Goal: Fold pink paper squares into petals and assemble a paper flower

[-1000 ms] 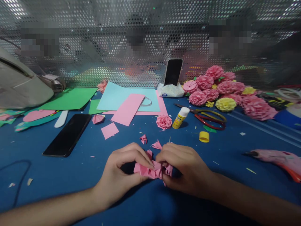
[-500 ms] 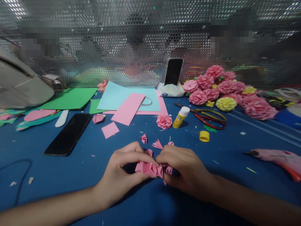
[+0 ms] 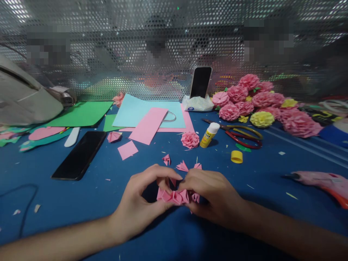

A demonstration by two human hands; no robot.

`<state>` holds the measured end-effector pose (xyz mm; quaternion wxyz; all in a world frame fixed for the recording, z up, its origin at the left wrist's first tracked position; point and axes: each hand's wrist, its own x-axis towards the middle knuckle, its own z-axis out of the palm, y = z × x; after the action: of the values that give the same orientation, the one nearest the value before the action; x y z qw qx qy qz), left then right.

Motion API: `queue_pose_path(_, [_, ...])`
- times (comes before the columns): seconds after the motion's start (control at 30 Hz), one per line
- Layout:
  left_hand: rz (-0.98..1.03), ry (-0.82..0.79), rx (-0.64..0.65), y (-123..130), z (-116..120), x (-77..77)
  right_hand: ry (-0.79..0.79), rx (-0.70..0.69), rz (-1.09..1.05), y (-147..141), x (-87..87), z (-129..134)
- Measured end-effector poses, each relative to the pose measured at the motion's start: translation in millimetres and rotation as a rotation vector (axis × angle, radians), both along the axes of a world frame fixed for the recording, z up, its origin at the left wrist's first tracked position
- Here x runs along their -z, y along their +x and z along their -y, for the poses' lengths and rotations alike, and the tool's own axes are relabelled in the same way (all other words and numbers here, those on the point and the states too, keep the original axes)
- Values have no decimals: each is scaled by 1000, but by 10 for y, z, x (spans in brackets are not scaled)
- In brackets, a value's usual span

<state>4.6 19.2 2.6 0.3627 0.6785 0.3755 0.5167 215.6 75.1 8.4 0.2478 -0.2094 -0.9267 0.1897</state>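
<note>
Between my two hands is a pink folded-paper flower point(image 3: 174, 197), its pleated petals facing me. My left hand point(image 3: 148, 188) grips its left side, thumb along the lower edge and the index finger arched over the top. On the other side, my right hand point(image 3: 210, 194) pinches the flower's right end, its fingers curled and partly hiding the paper. Just beyond my hands lie small folded pink paper pieces point(image 3: 182, 166). Farther back, a finished-looking pink paper flower point(image 3: 190, 140) sits beside an uncapped glue stick point(image 3: 209, 135).
Scissors point(image 3: 241, 135), a yellow cap point(image 3: 236, 157) and a pink glue gun point(image 3: 320, 181) lie to the right. A heap of paper flowers point(image 3: 244, 98) is behind them. On the left are a black phone point(image 3: 80, 156) and a pink paper square point(image 3: 127, 150). Coloured sheets point(image 3: 138, 108) lie at the back.
My left index finger has lifted off the flower's top edge and arched higher, while other left fingers show behind the petals. The right hand has barely shifted.
</note>
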Motion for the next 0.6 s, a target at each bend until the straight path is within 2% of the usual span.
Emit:
queue_pose_path(0.4, [-17,61,10,-24,-20,-14,18,-25,1,3,-13,-1])
queue_pose_path(0.6, [-9,29,16,2,-10,-13,-13,-28,-49,14,-8,10])
